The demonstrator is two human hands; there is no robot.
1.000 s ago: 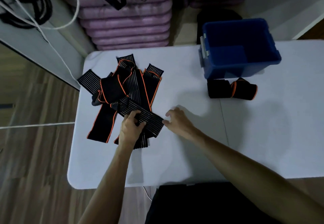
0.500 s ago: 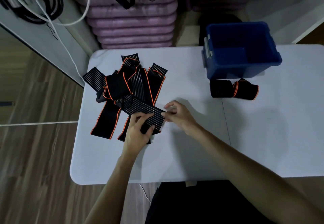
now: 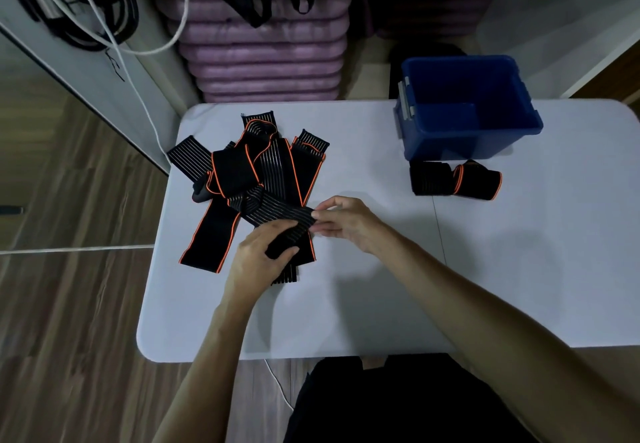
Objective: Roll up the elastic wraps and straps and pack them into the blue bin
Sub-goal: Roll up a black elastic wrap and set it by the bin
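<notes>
The ribbed strap (image 3: 277, 212) runs slantwise, its free end at the right hand (image 3: 346, 222), its length trailing up and left into the pile (image 3: 252, 179). Both grips hold it: the left hand (image 3: 258, 262) curls round its lower fold, the right pinches the end. The blue bin (image 3: 464, 144) sits well right, beyond the right grip.
</notes>
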